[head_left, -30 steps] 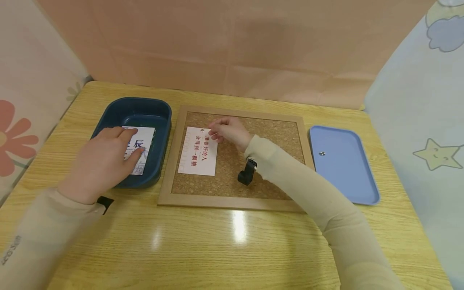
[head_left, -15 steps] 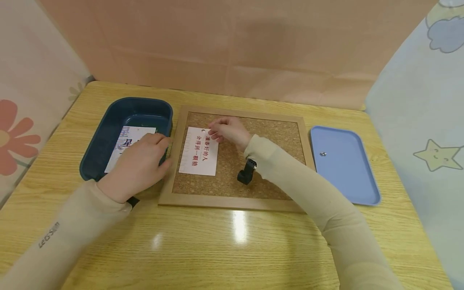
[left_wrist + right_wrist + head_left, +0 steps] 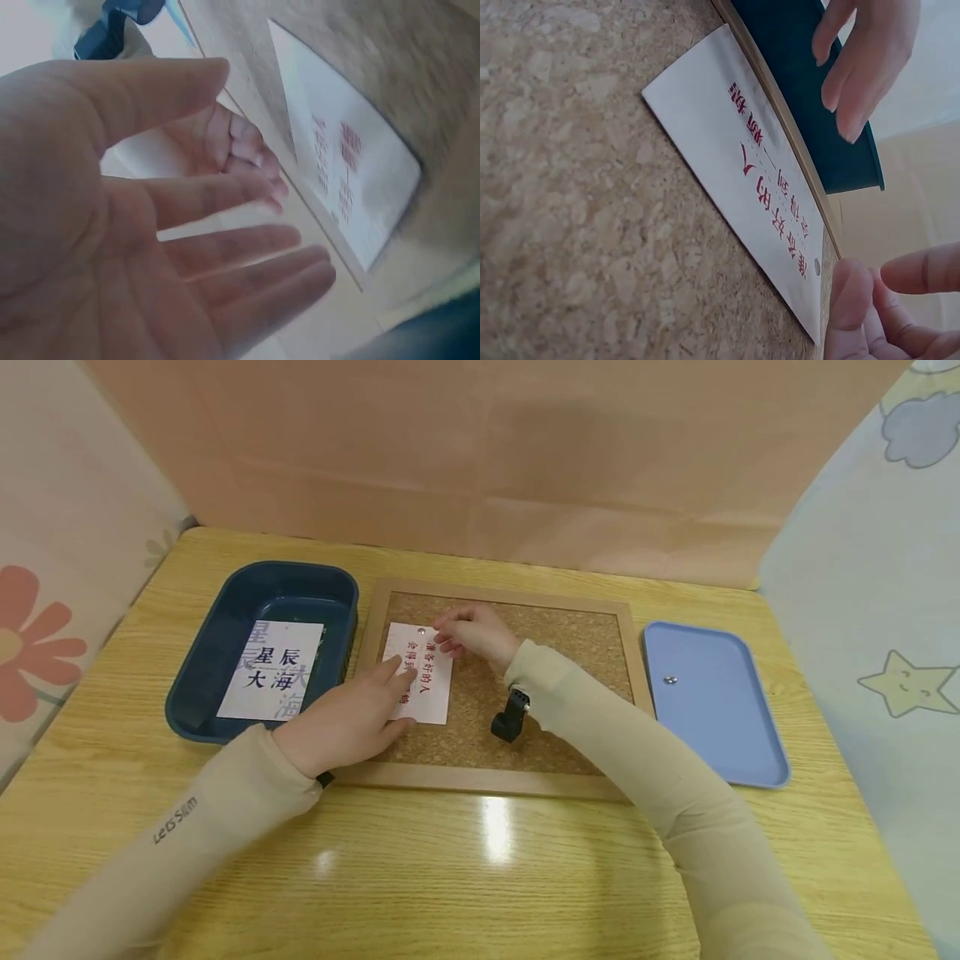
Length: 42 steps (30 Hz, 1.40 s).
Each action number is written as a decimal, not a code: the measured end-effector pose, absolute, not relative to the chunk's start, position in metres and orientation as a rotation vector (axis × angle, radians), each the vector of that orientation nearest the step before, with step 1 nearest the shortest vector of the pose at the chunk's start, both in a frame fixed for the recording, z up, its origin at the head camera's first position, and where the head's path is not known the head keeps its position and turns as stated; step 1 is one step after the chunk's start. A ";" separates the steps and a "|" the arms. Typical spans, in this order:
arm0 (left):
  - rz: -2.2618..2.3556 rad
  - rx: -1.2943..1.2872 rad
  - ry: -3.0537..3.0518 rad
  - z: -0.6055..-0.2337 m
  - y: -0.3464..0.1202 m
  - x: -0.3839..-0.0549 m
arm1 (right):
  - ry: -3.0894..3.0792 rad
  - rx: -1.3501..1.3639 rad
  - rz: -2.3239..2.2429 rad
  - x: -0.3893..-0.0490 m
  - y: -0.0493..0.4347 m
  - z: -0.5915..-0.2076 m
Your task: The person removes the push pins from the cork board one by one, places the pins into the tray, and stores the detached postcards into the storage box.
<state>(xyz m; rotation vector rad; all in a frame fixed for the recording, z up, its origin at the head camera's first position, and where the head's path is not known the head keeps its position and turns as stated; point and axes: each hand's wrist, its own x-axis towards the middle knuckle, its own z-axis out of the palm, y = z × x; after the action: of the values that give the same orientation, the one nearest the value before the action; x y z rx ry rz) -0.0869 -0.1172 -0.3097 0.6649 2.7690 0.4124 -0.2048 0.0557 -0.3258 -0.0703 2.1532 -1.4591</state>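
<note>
A white card with red Chinese characters (image 3: pixel 437 683) lies on the cork board (image 3: pixel 525 752), a silver pushpin (image 3: pixel 422 631) in its far edge. My left hand (image 3: pixel 348 718) hovers over the card's left side, fingers spread and nothing in them; in the left wrist view its palm (image 3: pixel 97 247) shows bare. My right hand (image 3: pixel 476 633) stays at the card's far right corner, fingers loosely bent just beside the pin. In the right wrist view nothing shows between its thumb and fingers (image 3: pixel 851 300). A second white card with dark characters (image 3: pixel 262 689) lies in the dark teal bin (image 3: pixel 180 693).
The bin stands left of the board's wooden frame (image 3: pixel 480 779). To the right of the board, a light blue tray (image 3: pixel 723 727) holds small silver pins (image 3: pixel 670 680). A brown sheet (image 3: pixel 480 468) backs the wood-grain table (image 3: pixel 420 877).
My left hand has moved right, from over the bin and its card to above the card on the board. The right hand has stayed in place beside the pin.
</note>
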 end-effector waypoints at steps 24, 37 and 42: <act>0.414 0.615 2.675 -0.336 -0.099 -0.100 | 2.121 -0.071 -1.458 -0.208 0.050 -0.333; 0.321 0.579 2.660 -0.336 -0.095 -0.104 | 2.234 -0.060 -1.329 -0.218 0.043 -0.336; 0.313 0.577 2.663 -0.338 -0.094 -0.105 | 2.293 -0.089 -1.258 -0.224 0.040 -0.336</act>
<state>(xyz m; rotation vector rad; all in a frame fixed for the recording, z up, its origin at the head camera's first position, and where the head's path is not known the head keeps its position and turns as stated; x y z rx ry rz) -0.1046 -0.0940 -0.3382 0.5774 2.6629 0.3131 -0.2240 0.0395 -0.3358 -0.0889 2.2928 -1.2579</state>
